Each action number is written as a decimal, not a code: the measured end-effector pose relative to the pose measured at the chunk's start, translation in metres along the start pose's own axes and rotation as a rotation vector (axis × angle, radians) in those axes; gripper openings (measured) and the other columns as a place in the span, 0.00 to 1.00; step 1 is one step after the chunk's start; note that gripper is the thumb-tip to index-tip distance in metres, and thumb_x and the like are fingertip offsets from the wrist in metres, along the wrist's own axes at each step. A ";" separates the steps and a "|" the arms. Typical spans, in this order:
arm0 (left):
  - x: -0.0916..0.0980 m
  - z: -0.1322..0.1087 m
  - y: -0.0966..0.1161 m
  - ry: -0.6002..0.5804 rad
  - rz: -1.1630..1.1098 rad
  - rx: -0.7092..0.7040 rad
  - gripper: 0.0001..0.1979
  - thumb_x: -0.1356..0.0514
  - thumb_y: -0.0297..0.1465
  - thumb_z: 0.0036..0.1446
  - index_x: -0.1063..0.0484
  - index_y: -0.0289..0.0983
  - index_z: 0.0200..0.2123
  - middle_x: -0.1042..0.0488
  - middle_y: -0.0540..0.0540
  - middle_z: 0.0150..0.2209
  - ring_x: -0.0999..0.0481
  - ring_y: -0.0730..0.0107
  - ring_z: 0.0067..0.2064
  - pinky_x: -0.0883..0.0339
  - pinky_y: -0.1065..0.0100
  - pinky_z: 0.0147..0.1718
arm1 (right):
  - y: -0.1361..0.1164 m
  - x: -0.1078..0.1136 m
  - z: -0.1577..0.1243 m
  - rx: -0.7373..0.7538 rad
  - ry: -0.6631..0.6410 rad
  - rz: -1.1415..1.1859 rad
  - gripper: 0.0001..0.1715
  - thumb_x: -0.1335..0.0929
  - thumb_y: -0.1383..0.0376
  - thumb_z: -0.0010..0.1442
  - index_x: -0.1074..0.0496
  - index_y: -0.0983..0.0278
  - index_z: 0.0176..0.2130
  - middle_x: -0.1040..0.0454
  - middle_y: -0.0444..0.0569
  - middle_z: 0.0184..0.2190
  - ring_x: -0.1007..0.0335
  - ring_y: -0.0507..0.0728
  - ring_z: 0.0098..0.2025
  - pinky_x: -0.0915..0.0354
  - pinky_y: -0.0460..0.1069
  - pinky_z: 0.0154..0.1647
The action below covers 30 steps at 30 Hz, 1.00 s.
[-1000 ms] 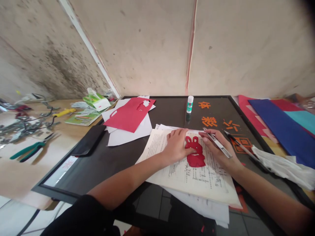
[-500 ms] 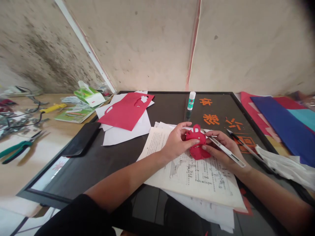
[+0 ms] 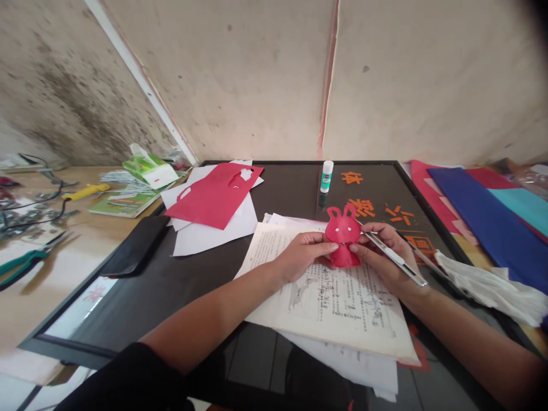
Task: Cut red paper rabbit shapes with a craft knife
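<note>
Between my hands is a red paper rabbit cutout (image 3: 343,233), held up above the printed sheets (image 3: 317,308), with both ears and two cut-out eyes showing. My left hand (image 3: 309,251) pinches its left side, thumb on the front near the neck. At its right side, my right hand (image 3: 387,254) grips the edge with thumb and fingers. A slim white and silver craft knife (image 3: 396,258) also rests in that right hand, pointing up and left past the rabbit's head. Its blade tip is too small to make out.
A glue stick (image 3: 326,176) stands behind the papers. Orange cut-out characters (image 3: 398,214) lie to the right, near a crumpled white cloth (image 3: 488,288) and coloured sheets (image 3: 483,217). Leftward are red paper with cut-outs (image 3: 209,197), a black phone (image 3: 135,248) and pliers (image 3: 25,265).
The rabbit has been turned and straightened, so its face and both ears now show. My left fingers have shifted from its head down to its side. The view has swung slightly.
</note>
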<state>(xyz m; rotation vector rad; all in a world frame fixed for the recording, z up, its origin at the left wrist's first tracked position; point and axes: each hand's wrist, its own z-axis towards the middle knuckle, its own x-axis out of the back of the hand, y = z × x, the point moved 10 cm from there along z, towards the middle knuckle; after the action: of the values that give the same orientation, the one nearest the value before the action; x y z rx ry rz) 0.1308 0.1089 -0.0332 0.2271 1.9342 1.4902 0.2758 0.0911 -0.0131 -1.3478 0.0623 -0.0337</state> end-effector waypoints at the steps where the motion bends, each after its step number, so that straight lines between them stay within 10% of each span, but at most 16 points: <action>1: 0.001 0.000 0.000 0.003 -0.009 0.001 0.15 0.29 0.37 0.48 0.23 0.31 0.34 0.23 0.44 0.32 0.25 0.69 0.32 0.28 0.64 0.34 | -0.001 0.000 -0.001 0.006 -0.005 -0.015 0.23 0.22 0.62 0.50 0.30 0.56 0.44 0.25 0.42 0.31 0.25 0.52 0.31 0.26 0.48 0.35; 19: 0.003 0.002 -0.002 0.089 -0.075 0.003 0.15 0.29 0.38 0.48 0.23 0.31 0.31 0.23 0.44 0.30 0.24 0.68 0.33 0.29 0.62 0.39 | -0.013 -0.001 -0.006 0.079 0.014 -0.198 0.23 0.23 0.65 0.51 0.31 0.56 0.46 0.26 0.44 0.32 0.28 0.55 0.33 0.29 0.50 0.33; 30: 0.007 0.000 -0.001 0.147 -0.084 -0.068 0.16 0.30 0.40 0.51 0.22 0.31 0.31 0.23 0.43 0.32 0.25 0.69 0.34 0.30 0.62 0.42 | -0.085 -0.015 -0.037 0.689 0.243 -0.849 0.22 0.26 0.67 0.55 0.36 0.55 0.45 0.21 0.50 0.37 0.29 0.65 0.44 0.38 0.62 0.49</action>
<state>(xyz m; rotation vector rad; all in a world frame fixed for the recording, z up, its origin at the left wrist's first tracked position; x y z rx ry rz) 0.1256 0.1119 -0.0367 0.0056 1.9773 1.5512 0.2597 0.0378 0.0617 -0.5954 -0.2981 -0.8594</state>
